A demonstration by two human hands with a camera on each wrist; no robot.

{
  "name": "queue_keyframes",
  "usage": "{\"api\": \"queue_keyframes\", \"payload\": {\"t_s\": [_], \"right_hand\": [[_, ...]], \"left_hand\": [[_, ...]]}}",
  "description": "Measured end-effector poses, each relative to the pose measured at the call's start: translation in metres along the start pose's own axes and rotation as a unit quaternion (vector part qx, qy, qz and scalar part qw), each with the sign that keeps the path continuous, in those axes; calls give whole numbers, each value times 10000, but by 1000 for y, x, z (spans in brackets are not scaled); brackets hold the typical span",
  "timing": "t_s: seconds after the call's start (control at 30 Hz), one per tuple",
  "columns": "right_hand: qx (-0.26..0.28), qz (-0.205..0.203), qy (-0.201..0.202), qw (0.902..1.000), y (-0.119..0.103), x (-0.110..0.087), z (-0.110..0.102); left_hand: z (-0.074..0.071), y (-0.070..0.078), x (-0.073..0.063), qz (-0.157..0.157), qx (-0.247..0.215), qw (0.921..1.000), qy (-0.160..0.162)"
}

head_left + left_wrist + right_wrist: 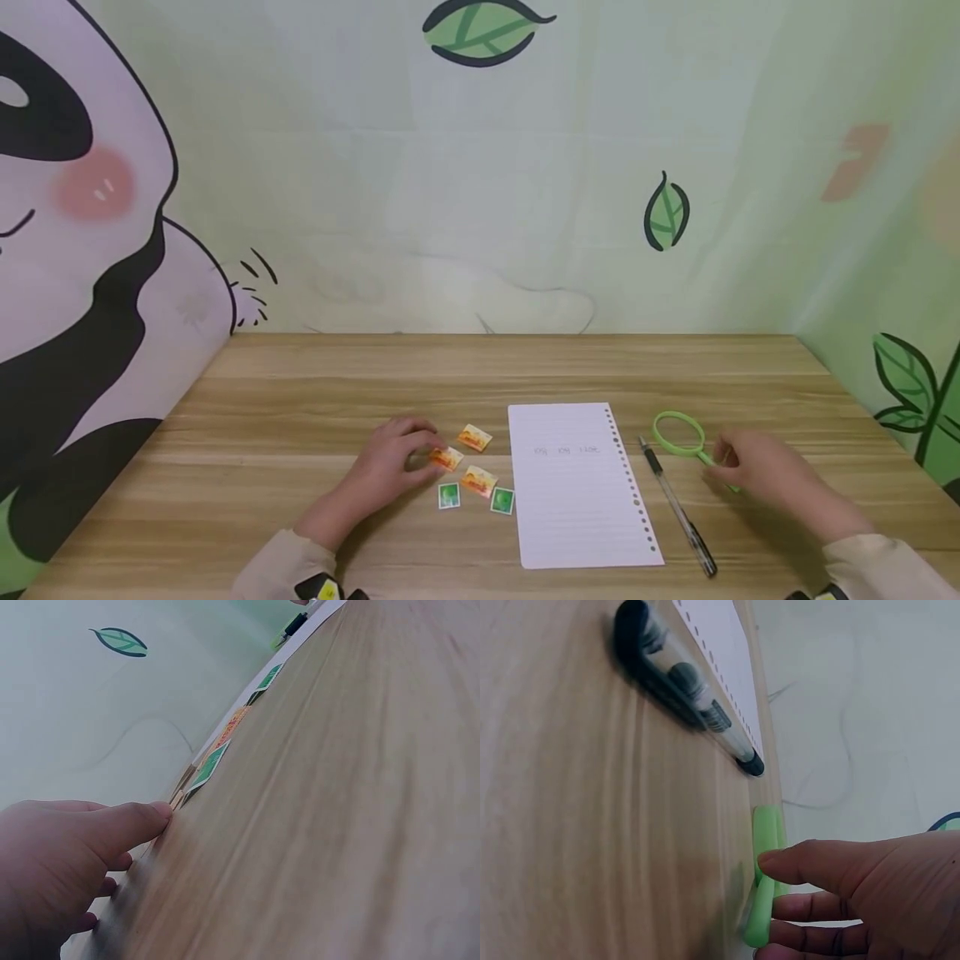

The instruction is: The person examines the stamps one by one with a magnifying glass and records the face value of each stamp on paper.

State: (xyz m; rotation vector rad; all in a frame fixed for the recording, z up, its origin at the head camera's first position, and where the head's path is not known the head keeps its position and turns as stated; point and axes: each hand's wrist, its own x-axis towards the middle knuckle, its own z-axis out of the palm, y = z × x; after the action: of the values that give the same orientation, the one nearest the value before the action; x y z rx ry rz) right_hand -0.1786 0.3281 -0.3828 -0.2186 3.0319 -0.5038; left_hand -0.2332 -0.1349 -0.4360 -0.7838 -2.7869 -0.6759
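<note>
My left hand (397,457) is at the left of a small group of stamps, thumb and index finger pinching the edge of an orange stamp (447,458). Two more orange stamps, one farther back (475,437) and one nearer the paper (479,481), lie beside it. Closer to me are two green stamps, a left one (448,496) and a right one (502,501). On the right, my right hand (765,471) holds a light green magnifying glass (703,456) by its handle, the thumb laid on the handle (762,911) in the right wrist view. Its round frame points away to the left.
A lined sheet of paper (577,508) with punched holes and faint handwriting lies mid-table. Between it and the magnifying glass rests a clear pen (677,504) with black ends. The wooden table (337,375) meets a printed cloth backdrop (360,183) at its back edge.
</note>
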Motion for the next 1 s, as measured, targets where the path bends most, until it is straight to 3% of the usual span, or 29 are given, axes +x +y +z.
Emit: {"api": "queue_keyframes", "payload": {"t_s": [0.3,0.63,1.0], "right_hand": [[-320,-73,132,9994,2,-1,9],[-388,-141,331,9986,3,3,1],[-377,-280,428,9980,-23,20,-17]], "left_hand": [[-1,0,-2,114,50,9999,70],[-2,2,-1,151,10,9998,136],[-1,1,-1,202,129,9996,142]]}}
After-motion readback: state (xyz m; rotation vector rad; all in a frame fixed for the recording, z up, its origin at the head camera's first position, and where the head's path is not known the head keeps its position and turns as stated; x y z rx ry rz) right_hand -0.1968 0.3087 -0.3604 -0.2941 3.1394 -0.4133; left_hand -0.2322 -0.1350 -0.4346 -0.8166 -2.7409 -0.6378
